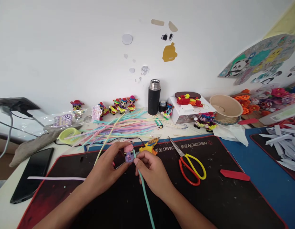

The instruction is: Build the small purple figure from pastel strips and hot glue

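My left hand (111,167) pinches a small pink and purple pipe cleaner doll (129,156) between thumb and fingers. A mint green pipe cleaner (145,197) is gripped in my right hand (149,168), its upper end touching or very close to the doll's right side. The rest of it hangs down toward the bottom edge. Just behind both hands lies a yellow glue gun (149,145), partly hidden by them. Scissors (189,165) with one red and one yellow handle rest open to the right. A pale yellow pipe cleaner (106,136) runs behind my left hand, and a white one (56,178) lies left of it.
Many pastel pipe cleaners (128,127) spread along the back. Several finished dolls (123,105) stand by the wall near a black thermos (154,97). A phone (31,175) lies left. At right are a red strip (235,175), a white box (185,111) and a beige bowl (225,106).
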A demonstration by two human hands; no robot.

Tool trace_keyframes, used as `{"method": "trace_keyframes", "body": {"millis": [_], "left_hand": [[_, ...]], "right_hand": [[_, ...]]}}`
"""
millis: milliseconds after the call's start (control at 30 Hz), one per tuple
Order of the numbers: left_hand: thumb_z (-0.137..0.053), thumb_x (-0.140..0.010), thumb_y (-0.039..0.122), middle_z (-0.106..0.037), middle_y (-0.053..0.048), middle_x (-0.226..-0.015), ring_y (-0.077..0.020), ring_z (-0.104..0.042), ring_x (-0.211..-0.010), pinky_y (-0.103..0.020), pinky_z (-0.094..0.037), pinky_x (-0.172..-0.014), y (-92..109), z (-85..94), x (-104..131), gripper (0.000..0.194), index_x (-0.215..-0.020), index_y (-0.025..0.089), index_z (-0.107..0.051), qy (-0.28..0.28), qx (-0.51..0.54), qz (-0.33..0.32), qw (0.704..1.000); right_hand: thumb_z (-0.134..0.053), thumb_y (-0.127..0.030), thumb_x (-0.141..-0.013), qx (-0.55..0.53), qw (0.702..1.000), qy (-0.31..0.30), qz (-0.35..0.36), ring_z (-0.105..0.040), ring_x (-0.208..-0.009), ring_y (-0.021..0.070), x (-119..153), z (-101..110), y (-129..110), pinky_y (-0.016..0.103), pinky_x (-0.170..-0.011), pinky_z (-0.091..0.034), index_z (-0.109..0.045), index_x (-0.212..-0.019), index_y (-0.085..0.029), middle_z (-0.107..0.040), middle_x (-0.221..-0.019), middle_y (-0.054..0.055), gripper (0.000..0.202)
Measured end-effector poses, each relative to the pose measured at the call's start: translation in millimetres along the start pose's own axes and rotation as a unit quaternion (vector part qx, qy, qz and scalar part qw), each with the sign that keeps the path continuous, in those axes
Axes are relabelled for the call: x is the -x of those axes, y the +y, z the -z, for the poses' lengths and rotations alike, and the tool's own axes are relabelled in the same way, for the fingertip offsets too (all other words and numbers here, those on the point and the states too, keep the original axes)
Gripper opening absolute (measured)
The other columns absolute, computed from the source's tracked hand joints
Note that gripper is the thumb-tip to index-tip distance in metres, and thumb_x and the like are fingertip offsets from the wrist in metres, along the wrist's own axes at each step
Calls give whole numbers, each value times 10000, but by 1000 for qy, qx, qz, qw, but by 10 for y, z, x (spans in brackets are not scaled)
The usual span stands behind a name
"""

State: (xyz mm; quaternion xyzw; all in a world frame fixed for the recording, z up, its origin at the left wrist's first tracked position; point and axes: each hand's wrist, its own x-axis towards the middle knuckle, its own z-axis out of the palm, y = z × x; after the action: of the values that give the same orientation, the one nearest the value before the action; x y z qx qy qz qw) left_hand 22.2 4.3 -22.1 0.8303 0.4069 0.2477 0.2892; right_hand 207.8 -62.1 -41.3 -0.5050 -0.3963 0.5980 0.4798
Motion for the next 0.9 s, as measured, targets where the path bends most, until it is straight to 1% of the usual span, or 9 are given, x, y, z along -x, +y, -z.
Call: {"method": "trace_keyframes", "body": {"millis": [267,533,700,900], "left_hand": [[-650,-970,370,-695,-82,-1309,-281,-693,-1176,-442,-585,-1005,35,19,-11,383,-1338,285,-581,5,6,0,1000],[-635,-986,364,-680,-78,-1328,-275,-680,-1191,-429,-574,-1009,32,16,4,385,-1356,289,-559,-10,4,3,1000],[-629,-989,357,-674,-69,-1355,-267,-668,-1221,-425,-563,-1031,36,12,7,388,-1364,295,-550,-11,-2,1,1000],[-626,-982,353,-684,-79,-1365,-281,-678,-1233,-425,-580,-1016,55,15,6,389,-1362,291,-565,-9,-6,0,1000]], "right_hand": [[-676,-460,-921,-17,1000,1,-2,-499,-437,99,0,2,9,212,-423,-411,-621,-976,-198,-603,-630,-58,273],[-657,-448,-916,-19,1000,2,-7,-501,-410,94,-4,-2,-1,212,-423,-395,-604,-962,-199,-603,-619,-68,259],[-656,-439,-914,-16,1000,4,-5,-498,-403,93,-4,2,3,210,-422,-384,-601,-950,-205,-597,-611,-72,244],[-651,-426,-916,-11,1000,7,-2,-497,-402,90,-7,1,10,204,-415,-371,-598,-936,-207,-590,-602,-75,226]]}}
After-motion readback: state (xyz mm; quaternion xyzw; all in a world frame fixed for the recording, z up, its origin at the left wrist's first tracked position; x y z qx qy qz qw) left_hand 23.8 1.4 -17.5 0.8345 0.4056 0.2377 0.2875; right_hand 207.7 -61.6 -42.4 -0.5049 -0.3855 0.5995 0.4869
